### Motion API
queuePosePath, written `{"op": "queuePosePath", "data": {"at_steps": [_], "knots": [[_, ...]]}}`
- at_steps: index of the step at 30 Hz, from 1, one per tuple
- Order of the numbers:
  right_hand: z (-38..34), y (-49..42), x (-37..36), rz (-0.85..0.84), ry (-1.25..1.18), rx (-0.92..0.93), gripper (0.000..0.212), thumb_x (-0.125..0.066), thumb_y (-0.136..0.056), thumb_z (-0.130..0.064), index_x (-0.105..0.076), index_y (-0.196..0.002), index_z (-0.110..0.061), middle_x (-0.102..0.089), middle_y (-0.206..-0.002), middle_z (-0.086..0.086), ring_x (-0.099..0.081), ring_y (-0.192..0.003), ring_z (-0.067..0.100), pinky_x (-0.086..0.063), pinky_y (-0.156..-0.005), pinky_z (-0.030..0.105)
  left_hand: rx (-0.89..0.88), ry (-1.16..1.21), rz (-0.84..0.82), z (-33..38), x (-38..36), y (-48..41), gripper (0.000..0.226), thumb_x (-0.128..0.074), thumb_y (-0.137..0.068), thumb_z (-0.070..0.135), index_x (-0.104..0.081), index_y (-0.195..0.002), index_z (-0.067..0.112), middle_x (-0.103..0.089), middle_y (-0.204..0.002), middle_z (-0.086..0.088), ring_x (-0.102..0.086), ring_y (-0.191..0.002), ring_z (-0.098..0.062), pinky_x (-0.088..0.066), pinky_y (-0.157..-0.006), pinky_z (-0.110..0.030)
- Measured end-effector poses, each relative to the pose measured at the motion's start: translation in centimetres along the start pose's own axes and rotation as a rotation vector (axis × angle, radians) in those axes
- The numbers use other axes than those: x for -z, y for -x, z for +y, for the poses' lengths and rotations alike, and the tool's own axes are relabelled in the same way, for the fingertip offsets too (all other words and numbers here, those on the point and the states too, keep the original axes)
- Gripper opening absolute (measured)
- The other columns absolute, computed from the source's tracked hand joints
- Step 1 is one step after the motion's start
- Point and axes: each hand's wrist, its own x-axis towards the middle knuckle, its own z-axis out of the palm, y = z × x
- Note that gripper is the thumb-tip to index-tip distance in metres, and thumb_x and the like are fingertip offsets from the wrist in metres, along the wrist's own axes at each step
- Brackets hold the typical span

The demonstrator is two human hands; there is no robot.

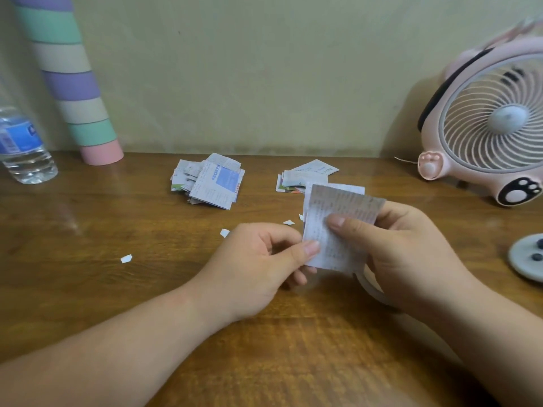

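Note:
I hold a small printed paper slip [329, 245] upright above the wooden table [117, 289]. My left hand [258, 265] pinches its lower left edge between thumb and fingers. My right hand [402, 245] grips its right side, with the thumb pressed on the front. The slip's top bends back. A white curved handle [371, 289] shows under my right hand; what it belongs to is hidden. Two piles of cut paper pieces lie behind: one at the centre [210, 182], a smaller one to its right [305, 176].
A pink desk fan [493, 127] stands at the back right, and a grey round object [527, 257] lies at the right edge. A water bottle [20, 142] and a pastel striped tube [73, 83] stand at the back left. Small paper scraps [126, 258] dot the table.

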Motion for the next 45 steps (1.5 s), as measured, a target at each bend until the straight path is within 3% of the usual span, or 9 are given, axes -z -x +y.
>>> {"op": "queuePosePath", "data": {"at_steps": [4,7,12,18,24,29,38,42,45], "knots": [[-0.4,0.1,-0.2,0.013,-0.058,-0.029,0.021,-0.071,-0.081,-0.019,-0.078,-0.094,-0.005,-0.078,-0.098,0.016,-0.074,-0.095,0.034,-0.058,-0.088,0.052,0.045,-0.034,-0.051,0.1,0.0,0.1,0.023,-0.067,-0.094,0.014,-0.07,-0.075,0.001,-0.071,-0.076,-0.026,-0.066,-0.059,-0.01,-0.051,-0.06,-0.023],[-0.2,0.2,-0.2,0.01,-0.053,-0.053,0.021,-0.073,-0.081,-0.022,-0.079,-0.094,-0.007,-0.077,-0.098,0.017,-0.073,-0.096,0.04,-0.056,-0.092,0.06,0.073,-0.061,-0.099,0.0,0.1,0.3,0.027,-0.068,-0.094,0.016,-0.066,-0.076,-0.004,-0.067,-0.075,-0.032,-0.069,-0.061,-0.008,-0.05,-0.06,-0.023],[-0.1,0.1,-0.3,0.012,-0.089,-0.068,0.025,-0.078,-0.078,-0.023,-0.078,-0.096,-0.005,-0.076,-0.099,0.021,-0.072,-0.097,0.046,-0.051,-0.093,0.07,0.023,-0.014,-0.126,0.3,0.2,0.2,0.037,-0.067,-0.091,0.038,-0.067,-0.073,0.006,-0.067,-0.068,-0.019,-0.065,-0.062,-0.014,-0.048,-0.058,-0.025],[0.0,0.0,-0.3,-0.056,-0.156,-0.085,0.023,-0.072,-0.081,-0.02,-0.078,-0.098,-0.005,-0.076,-0.102,0.021,-0.073,-0.096,0.04,-0.055,-0.092,0.056,0.084,0.353,0.003,0.5,0.5,-0.2,0.011,-0.078,-0.083,0.022,-0.078,-0.083,0.01,-0.071,-0.079,-0.015,-0.061,-0.065,-0.023,-0.052,-0.059,-0.033],[-0.7,0.4,-0.3,-0.138,-0.214,-0.143,0.023,-0.075,-0.08,-0.012,-0.077,-0.102,-0.004,-0.076,-0.103,0.021,-0.075,-0.091,0.033,-0.059,-0.072,0.035,0.15,0.484,-0.002,0.9,0.5,-0.2,0.022,-0.074,-0.072,0.021,-0.078,-0.086,0.005,-0.071,-0.091,-0.026,-0.064,-0.073,-0.029,-0.054,-0.063,-0.037],[-0.9,0.7,-0.4,-0.158,-0.193,-0.125,0.022,-0.073,-0.084,-0.014,-0.077,-0.104,-0.005,-0.076,-0.105,0.02,-0.075,-0.094,0.034,-0.058,-0.076,0.037,0.171,0.516,0.013,0.9,0.5,-0.3,0.02,-0.073,-0.072,0.019,-0.078,-0.087,0.006,-0.068,-0.103,-0.031,-0.059,-0.087,-0.038,-0.054,-0.068,-0.042],[-1.1,0.9,-0.7,-0.117,-0.177,-0.109,0.025,-0.071,-0.081,-0.015,-0.077,-0.101,-0.003,-0.076,-0.099,0.021,-0.075,-0.086,0.034,-0.059,-0.07,0.036,0.186,0.518,0.021,0.8,0.4,-0.4,0.029,-0.074,-0.075,0.016,-0.074,-0.097,-0.003,-0.066,-0.102,-0.032,-0.062,-0.072,-0.027,-0.056,-0.063,-0.036],[-0.9,0.8,-0.7,-0.095,-0.148,-0.103,0.026,-0.071,-0.081,-0.017,-0.076,-0.103,-0.004,-0.077,-0.1,0.02,-0.075,-0.089,0.036,-0.058,-0.076,0.041,0.166,0.488,0.005,0.8,0.5,-0.2,0.041,-0.081,-0.072,0.017,-0.07,-0.101,-0.009,-0.066,-0.096,-0.037,-0.064,-0.074,-0.031,-0.058,-0.065,-0.037],[-0.8,0.8,-0.7,-0.07,-0.118,-0.095,0.026,-0.071,-0.081,-0.018,-0.077,-0.103,-0.006,-0.077,-0.101,0.018,-0.074,-0.093,0.038,-0.059,-0.085,0.051,0.164,0.413,-0.016,1.0,0.3,0.0,0.031,-0.083,-0.067,0.007,-0.074,-0.095,-0.003,-0.071,-0.096,-0.034,-0.069,-0.081,-0.036,-0.061,-0.069,-0.038]]}}
